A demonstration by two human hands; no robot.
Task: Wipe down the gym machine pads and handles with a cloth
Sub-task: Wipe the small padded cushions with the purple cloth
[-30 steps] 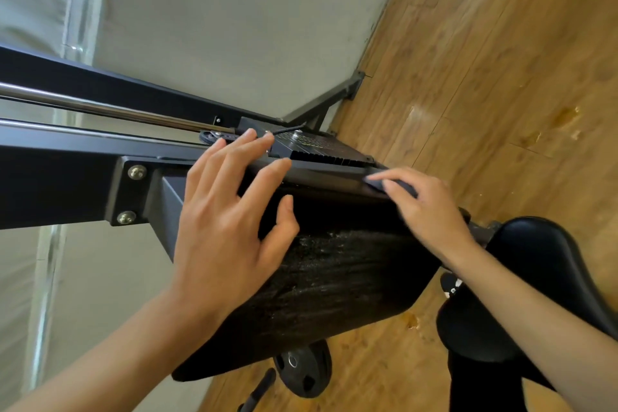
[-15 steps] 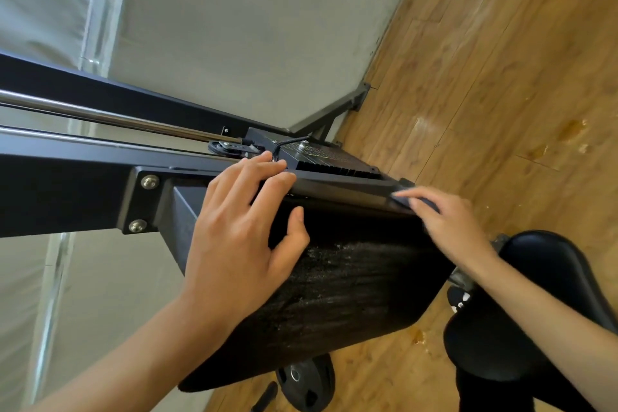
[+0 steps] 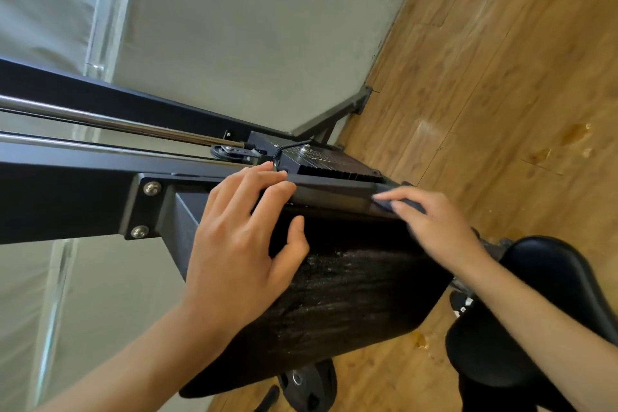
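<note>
Presently I see my left hand (image 3: 240, 244) lying flat over the top edge of the black back pad (image 3: 351, 294). Its grip is relaxed, with fingers straight and holding nothing, and the fingertips rest on the dark bar along that edge. My right hand (image 3: 438, 227) is at the pad's top right corner. Its grip is lightly closed on the dark blue cloth (image 3: 413, 206), which it presses against the edge; most of the cloth is hidden under the fingers. Pale streaks mark the pad's face. A black seat (image 3: 551, 278) sits lower right over the wooden floor (image 3: 501, 77), and the weight stack (image 3: 334, 162) stands behind the pad.
</note>
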